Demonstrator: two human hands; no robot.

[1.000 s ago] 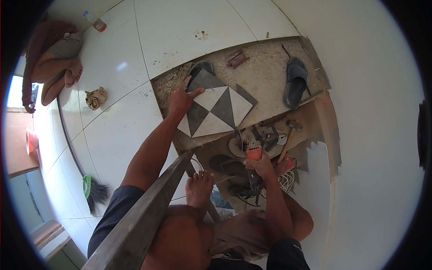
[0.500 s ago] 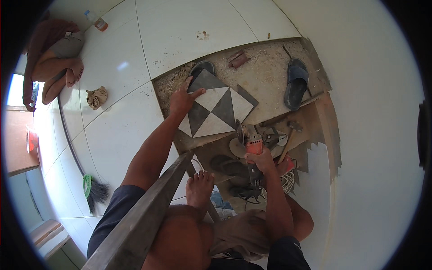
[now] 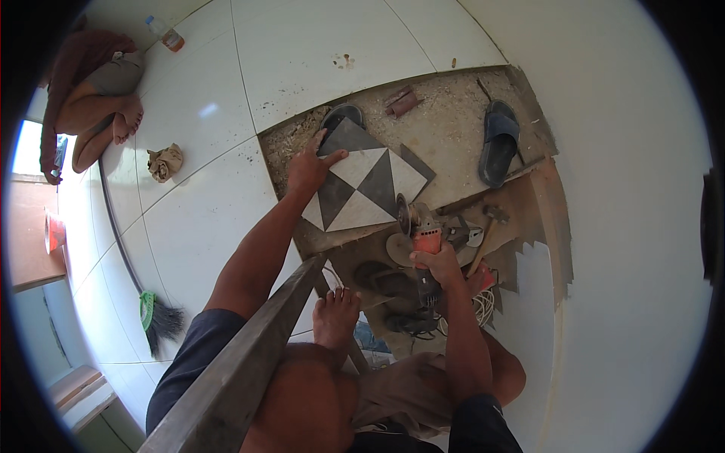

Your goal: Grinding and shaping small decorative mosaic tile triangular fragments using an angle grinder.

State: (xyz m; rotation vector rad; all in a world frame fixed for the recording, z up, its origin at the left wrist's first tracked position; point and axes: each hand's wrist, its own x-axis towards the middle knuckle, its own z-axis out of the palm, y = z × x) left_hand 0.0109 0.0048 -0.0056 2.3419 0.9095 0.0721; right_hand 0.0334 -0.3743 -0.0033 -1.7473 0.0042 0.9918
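Over flooring (image 3: 453, 140), a patterned tile (image 3: 370, 185) is being touched by the spread left hand (image 3: 308, 170), an angle grinder (image 3: 427, 241) gripped by the right hand (image 3: 442, 266).

The left of two head-worn fisheye cameras looks steeply down from behind and above the right hand's grip (image 3: 441, 266), close over the left knee (image 3: 303, 377), its wide view reaching floor tiles (image 3: 317, 49) beyond the grip and a pale wall (image 3: 634, 226) to its right.

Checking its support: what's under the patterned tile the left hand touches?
Past the far corner of the patterned tile, a dark slipper pokes out; at the tile's right edge, a dark grey piece. Their covered parts and anything else beneath can't be seen.
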